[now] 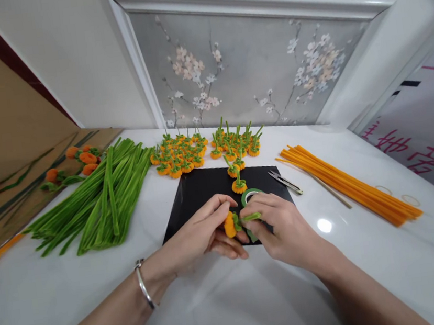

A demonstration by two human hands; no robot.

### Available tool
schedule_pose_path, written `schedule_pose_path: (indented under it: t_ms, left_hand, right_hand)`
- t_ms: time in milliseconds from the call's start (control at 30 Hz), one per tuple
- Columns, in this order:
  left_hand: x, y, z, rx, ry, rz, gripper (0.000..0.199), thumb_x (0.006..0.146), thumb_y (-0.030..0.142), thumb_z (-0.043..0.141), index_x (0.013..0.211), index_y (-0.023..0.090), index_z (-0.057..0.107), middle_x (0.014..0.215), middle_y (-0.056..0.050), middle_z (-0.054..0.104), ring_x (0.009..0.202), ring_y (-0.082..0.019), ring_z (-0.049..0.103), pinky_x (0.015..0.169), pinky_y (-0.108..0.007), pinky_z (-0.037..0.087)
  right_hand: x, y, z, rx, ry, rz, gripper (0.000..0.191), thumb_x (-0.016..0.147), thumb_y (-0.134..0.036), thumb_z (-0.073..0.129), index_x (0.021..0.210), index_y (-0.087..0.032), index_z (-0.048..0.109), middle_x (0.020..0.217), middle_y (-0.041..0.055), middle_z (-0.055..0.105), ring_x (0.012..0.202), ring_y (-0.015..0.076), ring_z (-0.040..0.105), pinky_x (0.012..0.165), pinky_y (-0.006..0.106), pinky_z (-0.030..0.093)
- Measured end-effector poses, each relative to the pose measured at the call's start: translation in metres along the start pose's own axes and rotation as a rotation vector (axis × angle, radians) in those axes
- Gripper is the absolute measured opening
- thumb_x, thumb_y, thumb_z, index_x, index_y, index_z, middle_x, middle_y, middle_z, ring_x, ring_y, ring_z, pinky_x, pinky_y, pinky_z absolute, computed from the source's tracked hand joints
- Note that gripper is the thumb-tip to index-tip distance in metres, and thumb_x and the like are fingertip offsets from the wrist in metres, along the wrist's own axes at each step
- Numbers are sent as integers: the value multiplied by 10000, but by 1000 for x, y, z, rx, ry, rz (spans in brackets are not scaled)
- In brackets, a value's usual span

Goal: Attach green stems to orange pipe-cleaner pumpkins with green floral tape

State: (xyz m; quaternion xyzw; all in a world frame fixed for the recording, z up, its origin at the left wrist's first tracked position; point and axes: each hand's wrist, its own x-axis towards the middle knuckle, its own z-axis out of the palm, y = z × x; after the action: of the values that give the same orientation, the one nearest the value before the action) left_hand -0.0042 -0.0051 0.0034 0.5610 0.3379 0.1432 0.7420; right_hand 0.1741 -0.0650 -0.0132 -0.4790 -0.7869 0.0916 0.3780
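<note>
Between my hands is a small orange pipe-cleaner pumpkin (230, 225) with green leaves and a green stem, turned on its side. My left hand (212, 225) grips its orange body between thumb and fingers. The fingers of my right hand (282, 223) are closed on the green stem (252, 216). Partly covered by my right hand, a roll of green tape (249, 194) lies on the black mat (204, 185). Just beyond it, another finished-looking pumpkin (239, 186) sits upright on the mat.
Rows of similar pumpkins (180, 155) stand behind the mat. Green pipe cleaners (107, 202) are heaped at left, orange ones (356, 183) at right beside a thin stick (331, 190). Thread snips (286, 181) rest on the mat's right edge. A framed floral panel (245, 69) rises at the back.
</note>
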Motion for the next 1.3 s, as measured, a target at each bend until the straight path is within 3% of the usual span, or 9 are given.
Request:
schedule_pose_path:
  t_ms: [167,300,400,600,733,800,967,1100,1300]
  left_hand:
    - [-2,-5,-3,580,190,538,483,761,394,717,1139,242,456,1241,-80,511,1180,-235,504,960,-364,453]
    - [-2,-9,-2,910,219,715,298,805,128,630,1057,221,500,1171,-57,509,1093,-181,519,945,-328,439]
    - [-1,-10,0,820,181,602,140,869,129,510,987,205,515,1020,-40,548,899,-148,565,807,-299,493]
    - [-4,1,2,163,-14,205,169,933,301,450,1083,244,397,959,-18,605,822,-162,684,735,-295,543]
    - [-4,6,1,92,-39,2,201,957,385,371,1108,253,356,778,4,632,660,-163,698,591,-241,510]
    - [-4,4,1,192,8,66,244,955,433,353,1105,244,390,850,-24,640,749,-177,692,633,-271,521]
    - [-3,-5,1,695,196,489,396,715,307,735,1032,230,511,1131,-45,552,1037,-205,553,841,-319,482]
    - [-1,-8,1,746,201,434,168,782,182,613,926,205,529,913,-3,572,751,-127,530,666,-262,457]
    - [0,-3,-1,433,66,275,111,797,193,580,891,178,523,953,-24,584,742,-122,559,646,-253,470]
  right_hand:
    - [0,1,1,56,-7,88,154,829,-83,503,837,-181,621,806,45,652,765,175,592,688,295,457]
    - [1,1,1,108,-10,164,134,820,-90,524,797,-184,617,798,36,655,739,163,593,654,277,452]
    - [1,0,0,154,-13,190,126,825,-97,534,804,-183,624,770,26,650,711,154,586,638,269,442]
    - [1,-2,-1,170,-39,183,156,848,-100,513,755,-183,607,745,25,620,722,153,559,651,270,423]
    - [2,-3,1,148,-49,150,150,835,-94,502,741,-179,582,739,23,600,709,145,540,636,261,406]
    - [2,-3,3,139,-62,150,151,826,-98,506,707,-178,555,706,13,576,679,136,522,610,252,387]
    - [0,-1,7,138,-86,235,159,787,-98,541,659,-182,497,674,-13,550,617,113,486,563,238,346]
    - [0,0,6,152,-110,265,189,808,-118,549,643,-184,487,641,-24,528,592,108,470,548,237,341]
    - [1,0,4,80,-96,154,165,889,-131,499,757,-186,583,744,13,590,701,137,533,623,253,394]
